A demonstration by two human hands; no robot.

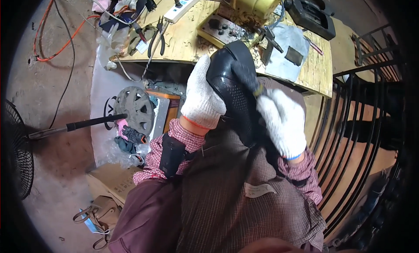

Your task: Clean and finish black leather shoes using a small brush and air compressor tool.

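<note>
A black shoe with small perforations on its upper is held over my lap, its rounded end toward the bench. My left hand, in a white knit glove, grips the shoe's left side with the thumb up along it. My right hand, gloved the same way, is closed on a dark brush with a yellowish band near my fingers. The brush lies against the right side of the shoe and is smeared by motion. A brown checked apron covers my lap beneath the shoe.
Ahead stands a wooden bench with pliers, a power strip, a control box and a yellow machine. A metal rack is at right. A fan, hubcap and cardboard box are at left.
</note>
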